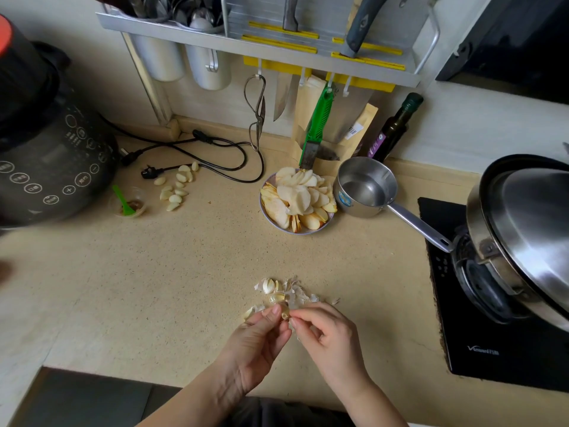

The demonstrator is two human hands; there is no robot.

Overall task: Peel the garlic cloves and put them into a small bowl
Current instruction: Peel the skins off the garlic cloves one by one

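Both hands are being held together just above the near middle of the worktop, and one garlic clove is being pinched between them. By the left hand the clove is being gripped between the thumb and the curled fingers, so that this hand is closed round it; by the right hand the clove's right end, or the skin there, is being nipped by the bent fingertips, with the other fingers curled loosely into the palm. The step in hand is judged to be the peeling of this clove, the skin being picked at from one end. Just beyond the hands, a small heap of unpeeled cloves and loose papery skins is lying on the worktop. Far to the left, a cluster of peeled cloves is lying bare on the worktop, near a small clear bowl in which a green spoon is standing. Whether that is the intended bowl cannot be told. For the next move, the skin is likely to need pulling fully away while the clove is being held firm by the left hand, after which the bare clove would need carrying well across to the far left.
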